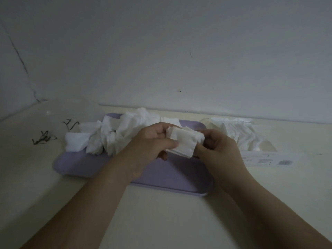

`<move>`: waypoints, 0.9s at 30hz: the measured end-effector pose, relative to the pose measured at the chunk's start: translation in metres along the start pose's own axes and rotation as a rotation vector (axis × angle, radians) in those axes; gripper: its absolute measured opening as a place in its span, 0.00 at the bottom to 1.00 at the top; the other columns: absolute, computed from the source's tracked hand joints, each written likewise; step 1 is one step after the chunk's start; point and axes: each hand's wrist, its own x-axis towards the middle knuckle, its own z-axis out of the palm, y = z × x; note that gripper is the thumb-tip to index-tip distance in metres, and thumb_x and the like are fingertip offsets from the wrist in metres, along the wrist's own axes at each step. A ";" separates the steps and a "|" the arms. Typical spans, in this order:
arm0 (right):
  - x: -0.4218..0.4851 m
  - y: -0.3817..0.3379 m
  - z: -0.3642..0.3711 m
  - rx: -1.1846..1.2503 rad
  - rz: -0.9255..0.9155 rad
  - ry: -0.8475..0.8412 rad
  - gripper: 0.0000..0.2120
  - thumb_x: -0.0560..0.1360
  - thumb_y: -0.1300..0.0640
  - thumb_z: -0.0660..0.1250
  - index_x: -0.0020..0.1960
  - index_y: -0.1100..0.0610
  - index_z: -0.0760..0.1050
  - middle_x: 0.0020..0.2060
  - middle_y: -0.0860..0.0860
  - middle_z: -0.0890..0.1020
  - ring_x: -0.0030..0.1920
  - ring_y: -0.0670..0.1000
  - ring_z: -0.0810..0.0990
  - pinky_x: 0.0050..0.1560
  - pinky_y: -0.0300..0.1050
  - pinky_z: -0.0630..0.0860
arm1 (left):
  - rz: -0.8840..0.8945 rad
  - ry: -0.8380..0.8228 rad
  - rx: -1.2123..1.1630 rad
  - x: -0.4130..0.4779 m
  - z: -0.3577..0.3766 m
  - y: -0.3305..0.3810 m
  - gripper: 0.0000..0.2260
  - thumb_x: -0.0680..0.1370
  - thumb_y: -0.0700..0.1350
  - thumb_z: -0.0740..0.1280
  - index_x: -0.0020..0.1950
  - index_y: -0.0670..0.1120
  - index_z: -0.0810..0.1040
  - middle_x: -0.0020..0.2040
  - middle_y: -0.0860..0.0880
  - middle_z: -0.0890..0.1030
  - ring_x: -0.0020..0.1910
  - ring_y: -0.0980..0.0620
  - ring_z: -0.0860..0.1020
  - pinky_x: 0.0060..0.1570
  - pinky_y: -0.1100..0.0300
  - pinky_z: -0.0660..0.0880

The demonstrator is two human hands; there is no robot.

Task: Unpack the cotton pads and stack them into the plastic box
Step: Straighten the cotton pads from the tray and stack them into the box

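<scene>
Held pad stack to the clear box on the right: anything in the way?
Nothing visible. The left hand and right hand grip the pad stack above the purple tray; the plastic box lies right of it, with only the right hand between. Whether the box is lidded I cannot tell.

A cream tabletop [161, 221] runs under my fingers [170, 143] and out to both sides. Directly below my fingers a lavender tray [75, 168] lies flat on it, reaching well to their left. Just right of my fingers sits a clear plastic container [260, 159], a printed label on its near side. Far left of my fingers, a few thin dark strips [43, 139] lie scattered.
</scene>
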 end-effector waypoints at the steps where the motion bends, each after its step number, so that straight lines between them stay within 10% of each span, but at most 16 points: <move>1: 0.000 0.000 0.000 0.016 0.003 0.001 0.08 0.74 0.52 0.79 0.52 0.51 0.85 0.42 0.51 0.90 0.48 0.57 0.89 0.54 0.67 0.84 | 0.019 0.007 0.007 -0.001 0.000 0.000 0.15 0.71 0.39 0.73 0.57 0.47 0.83 0.50 0.46 0.86 0.43 0.51 0.79 0.36 0.57 0.74; 8: -0.002 -0.002 0.001 -0.007 -0.010 -0.039 0.05 0.82 0.54 0.71 0.53 0.54 0.84 0.41 0.56 0.89 0.46 0.61 0.88 0.52 0.69 0.83 | 0.072 0.175 0.159 -0.003 0.007 -0.002 0.20 0.71 0.36 0.79 0.59 0.50 0.79 0.48 0.50 0.87 0.38 0.55 0.83 0.35 0.62 0.77; 16: -0.005 -0.009 0.006 0.142 0.056 -0.129 0.31 0.69 0.29 0.70 0.63 0.47 0.79 0.53 0.52 0.85 0.56 0.57 0.86 0.60 0.68 0.81 | 0.102 0.187 0.129 -0.005 0.013 -0.002 0.14 0.69 0.35 0.81 0.50 0.47 0.85 0.43 0.47 0.87 0.39 0.53 0.83 0.43 0.59 0.81; 24: -0.005 -0.003 0.005 0.115 0.032 -0.175 0.14 0.80 0.59 0.72 0.61 0.45 0.75 0.48 0.44 0.85 0.47 0.41 0.85 0.52 0.40 0.80 | -0.001 -0.029 0.238 -0.010 0.013 0.003 0.16 0.75 0.39 0.76 0.60 0.53 0.83 0.44 0.34 0.83 0.32 0.54 0.74 0.32 0.61 0.73; 27: -0.005 -0.006 0.006 0.116 0.060 -0.166 0.21 0.77 0.53 0.73 0.66 0.43 0.70 0.53 0.48 0.84 0.52 0.46 0.85 0.56 0.49 0.82 | 0.015 -0.150 0.245 -0.013 0.018 0.007 0.18 0.73 0.37 0.72 0.59 0.53 0.83 0.48 0.35 0.84 0.40 0.50 0.78 0.40 0.54 0.75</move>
